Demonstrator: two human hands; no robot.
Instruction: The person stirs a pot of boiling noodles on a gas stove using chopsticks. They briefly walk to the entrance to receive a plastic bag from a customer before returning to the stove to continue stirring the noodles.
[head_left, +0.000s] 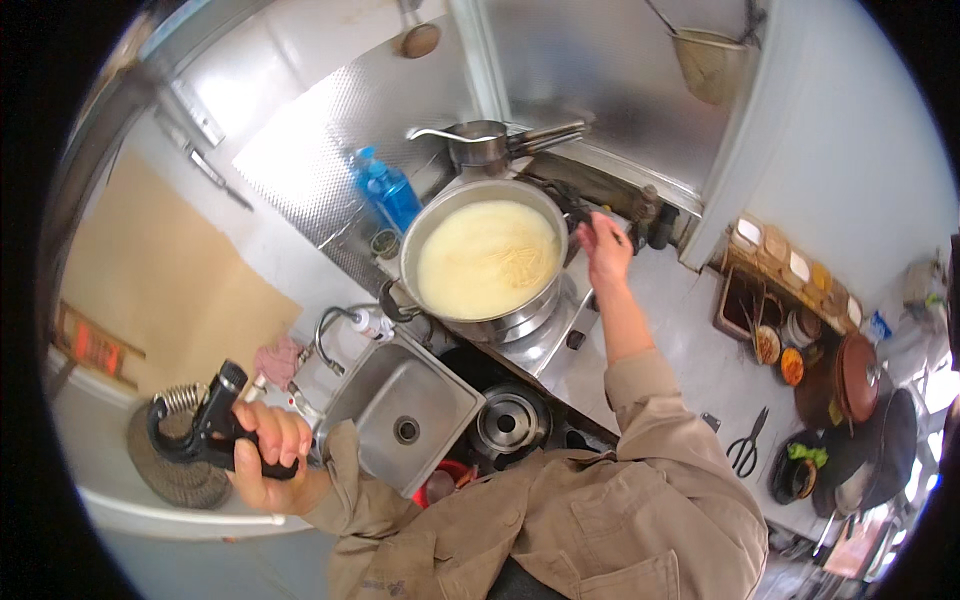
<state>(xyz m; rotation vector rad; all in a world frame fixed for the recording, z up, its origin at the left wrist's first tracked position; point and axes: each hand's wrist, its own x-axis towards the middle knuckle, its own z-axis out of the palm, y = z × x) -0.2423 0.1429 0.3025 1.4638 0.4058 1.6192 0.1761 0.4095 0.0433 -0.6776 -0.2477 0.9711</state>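
My left hand is closed around a black pistol-shaped handle with a ribbed knob and a coiled metal spring; its exact kind is unclear. A large steel pot stands on the stove, nearly full of pale yellow, cloudy liquid. Thin noodle-like strands show at the liquid's right side. My right hand is at the pot's black right side handle, slightly blurred, so its hold is uncertain. The pot's left handle points towards the sink.
Left of the stove are a steel sink, a faucet and blue pump bottles. Steel saucepans stand behind the pot. On the right counter lie black scissors, near seasoning containers and a brown lidded pot.
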